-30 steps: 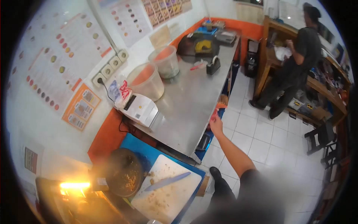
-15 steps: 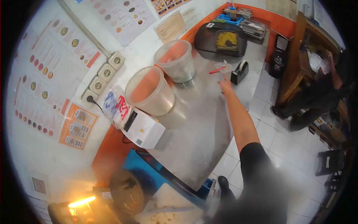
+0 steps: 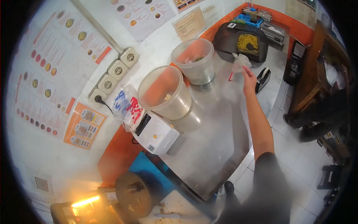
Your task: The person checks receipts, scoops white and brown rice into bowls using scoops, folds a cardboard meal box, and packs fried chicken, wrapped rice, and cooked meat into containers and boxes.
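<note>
My right hand (image 3: 249,81) reaches across the steel table, fingers pinched on a small clear plastic bag (image 3: 241,62). The crumpled bag is lifted toward the far end of the table. Beside the hand, a thin red stick-like item (image 3: 230,76), possibly a pen, is close below the bag. To the right of the hand is a black tape dispenser (image 3: 263,79). Beyond the bag sits a clear container of yellow food (image 3: 247,43) with a dark utensil in it, on a black tray (image 3: 223,39). My left hand is out of view.
Two clear buckets (image 3: 164,91) (image 3: 193,61) stand along the wall, with a white device (image 3: 158,136) and a printed plastic bag (image 3: 126,106) nearby. A glowing heater (image 3: 85,202), round dark lid or pan (image 3: 132,194) and cutting board (image 3: 175,209) are below. Another person's legs (image 3: 317,115) are at right.
My right hand has moved from pointing near the red item to gripping the plastic bag, which is now raised. The camera view has shifted, so things appear farther right.
</note>
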`<move>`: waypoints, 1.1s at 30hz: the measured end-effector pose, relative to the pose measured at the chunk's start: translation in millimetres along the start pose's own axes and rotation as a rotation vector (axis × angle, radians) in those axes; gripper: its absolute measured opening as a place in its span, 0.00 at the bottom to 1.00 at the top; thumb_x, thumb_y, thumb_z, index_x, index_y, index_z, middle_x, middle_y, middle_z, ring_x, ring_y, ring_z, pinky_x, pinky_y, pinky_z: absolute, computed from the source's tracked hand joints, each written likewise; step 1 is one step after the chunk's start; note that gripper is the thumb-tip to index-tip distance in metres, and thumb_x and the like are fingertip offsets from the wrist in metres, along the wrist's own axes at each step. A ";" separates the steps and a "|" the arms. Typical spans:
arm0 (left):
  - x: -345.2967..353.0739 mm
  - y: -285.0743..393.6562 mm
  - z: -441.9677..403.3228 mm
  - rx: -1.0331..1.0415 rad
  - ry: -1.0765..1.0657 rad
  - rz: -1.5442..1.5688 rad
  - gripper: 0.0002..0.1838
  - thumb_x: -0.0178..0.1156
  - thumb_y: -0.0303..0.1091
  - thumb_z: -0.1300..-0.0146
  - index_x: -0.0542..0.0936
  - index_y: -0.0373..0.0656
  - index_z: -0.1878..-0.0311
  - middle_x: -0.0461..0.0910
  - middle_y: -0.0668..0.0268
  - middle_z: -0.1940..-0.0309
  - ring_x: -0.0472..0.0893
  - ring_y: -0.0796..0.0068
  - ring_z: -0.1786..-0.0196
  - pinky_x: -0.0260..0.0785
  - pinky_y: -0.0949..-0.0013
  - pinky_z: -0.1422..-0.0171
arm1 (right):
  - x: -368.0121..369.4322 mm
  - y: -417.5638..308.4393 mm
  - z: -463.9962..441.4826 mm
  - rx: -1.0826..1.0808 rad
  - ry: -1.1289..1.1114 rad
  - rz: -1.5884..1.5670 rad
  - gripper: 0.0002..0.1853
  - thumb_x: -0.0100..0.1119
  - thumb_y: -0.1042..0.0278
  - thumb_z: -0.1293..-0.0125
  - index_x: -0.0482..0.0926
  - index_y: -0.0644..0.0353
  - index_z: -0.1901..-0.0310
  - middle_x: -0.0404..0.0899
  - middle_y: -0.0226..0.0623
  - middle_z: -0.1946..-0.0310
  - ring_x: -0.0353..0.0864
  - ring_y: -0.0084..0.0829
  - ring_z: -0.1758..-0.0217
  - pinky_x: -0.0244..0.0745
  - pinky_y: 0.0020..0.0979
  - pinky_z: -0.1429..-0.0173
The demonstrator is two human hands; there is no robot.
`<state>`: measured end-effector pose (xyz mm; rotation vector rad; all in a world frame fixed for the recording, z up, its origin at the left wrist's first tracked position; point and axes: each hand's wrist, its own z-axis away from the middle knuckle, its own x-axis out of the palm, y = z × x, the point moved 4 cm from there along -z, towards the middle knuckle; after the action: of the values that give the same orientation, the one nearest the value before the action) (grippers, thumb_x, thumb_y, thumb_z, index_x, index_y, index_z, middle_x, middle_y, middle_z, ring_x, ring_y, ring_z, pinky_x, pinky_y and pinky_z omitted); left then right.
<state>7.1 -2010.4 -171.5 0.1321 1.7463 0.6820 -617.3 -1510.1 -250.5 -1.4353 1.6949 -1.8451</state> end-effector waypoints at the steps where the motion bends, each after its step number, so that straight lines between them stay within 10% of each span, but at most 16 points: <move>1: -2.0 -0.7 0.0 0.003 -0.001 0.007 0.12 0.62 0.21 0.48 0.84 0.42 0.60 0.82 0.57 0.65 0.81 0.53 0.60 0.74 0.58 0.53 | -2.2 -8.7 5.2 -0.002 0.011 -0.092 0.19 0.60 0.77 0.35 0.78 0.66 0.42 0.80 0.36 0.45 0.79 0.28 0.42 0.70 0.25 0.36; 11: -25.7 13.7 12.6 0.327 0.062 0.220 0.13 0.62 0.21 0.49 0.84 0.41 0.59 0.82 0.56 0.65 0.81 0.53 0.60 0.74 0.57 0.53 | 20.3 -130.2 184.8 0.226 -0.220 -0.444 0.17 0.59 0.75 0.32 0.73 0.59 0.42 0.77 0.34 0.46 0.79 0.34 0.41 0.76 0.36 0.41; 16: -47.8 136.8 -65.2 0.633 0.114 0.145 0.38 0.71 0.30 0.47 0.69 0.42 0.31 0.70 0.49 0.35 0.67 0.46 0.35 0.62 0.52 0.34 | 35.8 -193.9 397.0 0.430 -0.491 -0.438 0.20 0.59 0.76 0.33 0.73 0.60 0.40 0.77 0.34 0.44 0.79 0.35 0.40 0.77 0.39 0.42; 18: -79.9 156.3 -67.0 0.645 0.244 -0.003 0.27 0.69 0.29 0.44 0.76 0.40 0.40 0.76 0.52 0.43 0.73 0.51 0.41 0.65 0.54 0.37 | 31.3 -216.6 475.6 0.477 -0.591 -0.431 0.22 0.60 0.78 0.34 0.72 0.60 0.38 0.76 0.34 0.43 0.79 0.34 0.40 0.76 0.39 0.41; 25: -123.7 32.8 24.3 0.459 0.160 0.710 0.06 0.64 0.20 0.41 0.81 0.37 0.61 0.78 0.58 0.66 0.79 0.59 0.61 0.73 0.64 0.58 | 14.9 -317.6 696.8 0.020 -0.641 0.109 0.41 0.73 0.76 0.48 0.64 0.57 0.32 0.56 0.37 0.31 0.65 0.35 0.30 0.67 0.36 0.32; 33: -196.2 -82.0 167.0 0.641 0.312 0.437 0.10 0.65 0.18 0.46 0.81 0.37 0.60 0.78 0.60 0.63 0.80 0.64 0.59 0.73 0.66 0.57 | 10.3 -357.3 851.3 -0.240 -0.313 0.179 0.10 0.59 0.80 0.33 0.78 0.62 0.51 0.70 0.38 0.48 0.75 0.28 0.44 0.72 0.30 0.39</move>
<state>240.1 -2100.1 -67.9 0.9097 2.2174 0.4362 183.2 -1936.0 -77.0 -1.5088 1.8560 -1.2833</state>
